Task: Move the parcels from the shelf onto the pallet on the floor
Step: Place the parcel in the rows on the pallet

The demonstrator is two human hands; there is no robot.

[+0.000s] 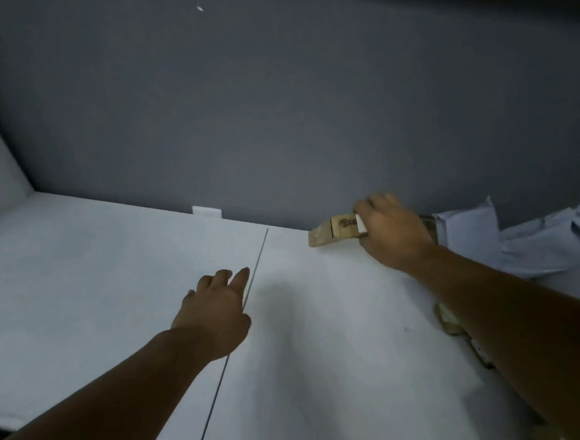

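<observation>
Two bare arms reach in over a pale shelf (79, 269) backed by a dark grey wall (273, 100). At about two o'clock, the right hand (394, 233) lies over a flat tan parcel (330, 232) at the back of the shelf, close against the wall; its fingers curl down over the parcel's far edge, but whether they have closed on it cannot be told. The left hand (216, 311), near the centre, is spread palm down with nothing in it, fingers loosely extended beside a dark seam (252, 291) running across the shelf board. A second tan parcel (450, 322) shows at four o'clock, mostly hidden under the right forearm. Crumpled light-blue packages (541, 243) sit at three o'clock, touching the wall. A small white tab (207, 212) stands at twelve o'clock where shelf meets wall.
</observation>
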